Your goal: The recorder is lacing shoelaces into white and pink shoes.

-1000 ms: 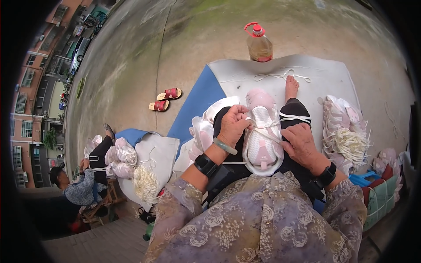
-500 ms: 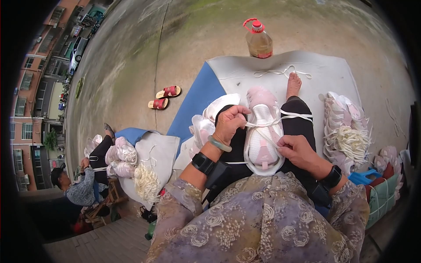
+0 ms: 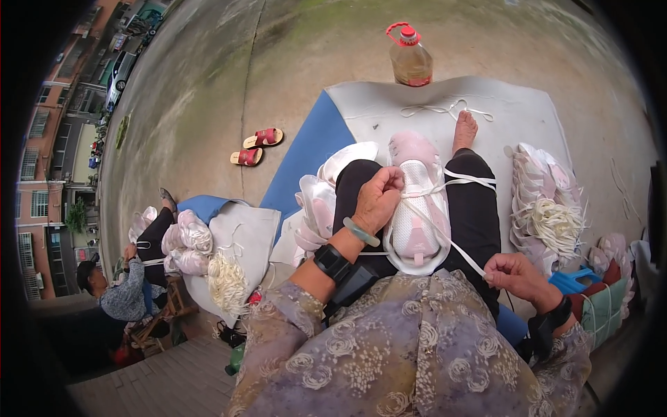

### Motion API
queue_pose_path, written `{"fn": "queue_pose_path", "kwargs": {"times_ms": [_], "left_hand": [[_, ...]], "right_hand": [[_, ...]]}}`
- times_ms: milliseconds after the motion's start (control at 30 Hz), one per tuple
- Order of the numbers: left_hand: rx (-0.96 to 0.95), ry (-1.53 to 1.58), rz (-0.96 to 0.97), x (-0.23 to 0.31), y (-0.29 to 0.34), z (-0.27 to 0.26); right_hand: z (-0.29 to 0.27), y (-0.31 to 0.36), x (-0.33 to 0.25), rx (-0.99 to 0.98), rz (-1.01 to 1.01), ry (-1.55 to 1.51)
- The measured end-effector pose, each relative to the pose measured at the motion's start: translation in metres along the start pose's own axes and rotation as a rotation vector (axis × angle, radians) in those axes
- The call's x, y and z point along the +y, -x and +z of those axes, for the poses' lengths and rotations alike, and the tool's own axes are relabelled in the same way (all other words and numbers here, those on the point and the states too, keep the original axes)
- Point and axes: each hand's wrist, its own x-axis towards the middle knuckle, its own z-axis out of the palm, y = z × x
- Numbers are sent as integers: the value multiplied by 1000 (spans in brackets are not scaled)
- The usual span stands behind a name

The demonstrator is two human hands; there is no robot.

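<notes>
Between the person's dark-trousered legs (image 3: 474, 215), the pink-and-white shoe (image 3: 411, 226) looks light and soft, best steadied by its side edge, where the left hand (image 3: 379, 200) bunches its fingers, hold unclear, while the right hand (image 3: 517, 279) pinches the limp white lace (image 3: 466, 258).

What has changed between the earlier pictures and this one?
The right hand has moved away from the pink-and-white shoe, to the right and back toward the body, drawing a white lace out into a long, straight line; its fingers hold it. The left hand stays at the shoe's left side. The shoe remains between the legs, and the bottle still stands beyond the mat.
</notes>
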Motion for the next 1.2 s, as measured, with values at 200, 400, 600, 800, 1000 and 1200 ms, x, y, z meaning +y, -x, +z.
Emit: {"fn": "queue_pose_path", "kwargs": {"times_ms": [200,400,600,800,1000,1200], "left_hand": [[178,-211,67,5,10,3],[112,-664,251,14,19,6],[186,-668,256,10,19,1],[225,-787,385,20,9,15],[133,-938,401,16,1,23],[-15,-824,290,11,-4,17]], "right_hand": [[18,-53,-31,249,-370,389],[44,-92,-47,444,-610,764],[60,-83,-27,384,-474,1070],[49,-83,-38,434,-585,1056],[46,-119,-49,439,-601,1135],[37,-122,-31,453,-662,1027]]}}
